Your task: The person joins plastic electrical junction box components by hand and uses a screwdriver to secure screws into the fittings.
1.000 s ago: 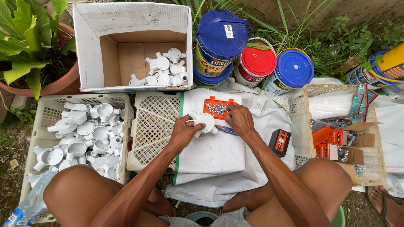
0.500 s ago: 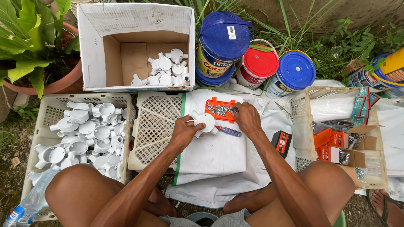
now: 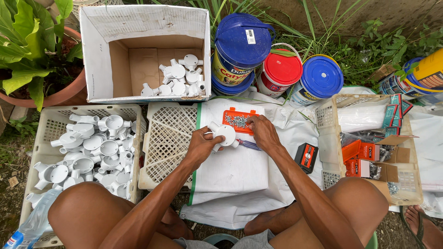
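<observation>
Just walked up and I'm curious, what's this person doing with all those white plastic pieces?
A seated person holds a round white plastic junction box in the left hand, while the right hand reaches into a small orange tray of screws. A mesh crate at their left is full of similar fittings; a cardboard box ahead holds a few.

Setting: outdoor makeshift work spot in a garden or yard, not an indoor shop. Evidence: bare soil and grass (image 3: 323, 32) along the far edge; potted plant (image 3: 32, 50) at the far left corner. Work surface is a white sack (image 3: 235, 175) spread on the ground. Paint buckets (image 3: 318, 78), plastic crates (image 3: 166, 143) and a cardboard box (image 3: 143, 50) of white conduit fittings (image 3: 177, 78) stand around it.
</observation>
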